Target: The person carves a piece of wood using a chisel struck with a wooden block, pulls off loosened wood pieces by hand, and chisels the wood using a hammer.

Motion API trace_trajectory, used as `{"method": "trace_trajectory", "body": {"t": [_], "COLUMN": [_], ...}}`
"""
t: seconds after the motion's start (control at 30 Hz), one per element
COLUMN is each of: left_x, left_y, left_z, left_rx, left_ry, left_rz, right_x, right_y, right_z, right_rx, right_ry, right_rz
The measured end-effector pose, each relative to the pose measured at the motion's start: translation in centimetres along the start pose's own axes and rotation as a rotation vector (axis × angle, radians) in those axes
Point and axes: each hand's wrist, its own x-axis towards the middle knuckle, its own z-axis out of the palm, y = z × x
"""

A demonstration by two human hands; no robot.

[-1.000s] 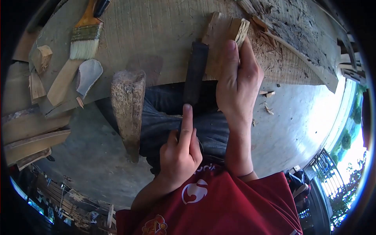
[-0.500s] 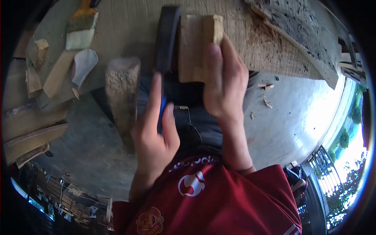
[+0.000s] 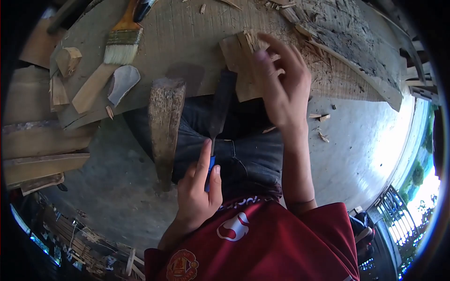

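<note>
My left hand [image 3: 199, 196] is closed around the blue handle of a chisel [image 3: 222, 105], with the index finger stretched along the shank. The wide dark blade points away from me, over my lap, its tip near the near left side of a wooden block [image 3: 246, 65]. That block lies tilted on the bench top at its near edge, with a rough, split strip along its right part. My right hand [image 3: 283, 82] is beside the block's right side, fingers apart and curved; whether a fingertip touches it I cannot tell.
A rough tapered wooden piece [image 3: 166, 126] stands left of the chisel, over my leg. A paintbrush [image 3: 124, 40], a pale flat piece [image 3: 123, 85] and wood offcuts [image 3: 69, 61] lie on the bench's left. A bark-edged slab [image 3: 351, 61] lies right; wood chips [image 3: 320, 117] dot the floor.
The chisel has moved back toward me and away from the block's side. The block has turned, its far end swinging left. My right hand has loosened its hold and its fingers have spread.
</note>
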Motion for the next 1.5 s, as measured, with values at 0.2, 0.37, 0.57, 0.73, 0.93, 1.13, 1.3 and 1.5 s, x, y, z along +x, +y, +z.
{"method": "trace_trajectory", "body": {"t": [0.2,0.37,0.57,0.73,0.93,1.13,1.3,1.5], "left_x": [0.1,-0.5,0.1,0.8,1.2,-0.2,-2.1,-1.9], "left_y": [-0.8,-0.7,-0.6,-0.5,-0.4,-1.1,-2.1,-1.9], "left_z": [1.3,1.3,2.8,2.8,2.2,0.1,-1.6,-2.3], "left_rx": [-0.080,-0.052,-0.047,-0.250,-0.264,-0.231,-0.243,-0.257], "left_ry": [0.082,0.091,0.096,0.042,0.006,0.127,0.180,0.221], "left_rz": [0.121,0.117,0.091,0.064,0.038,-0.003,-0.051,-0.002], "right_x": [3.1,2.2,2.2,2.4,2.3,1.8,1.7,1.2], "right_y": [2.5,2.6,2.5,2.9,2.8,1.7,-0.5,0.0], "right_z": [1.4,2.8,3.2,3.3,3.7,1.7,-0.5,-0.2], "right_rx": [0.089,0.141,0.184,0.157,0.194,-0.227,-0.024,-0.200], "right_ry": [0.036,0.169,0.273,0.285,0.310,0.198,0.311,0.459], "right_rz": [-0.219,-0.077,-0.030,-0.031,-0.011,-0.104,-0.236,-0.497]}}
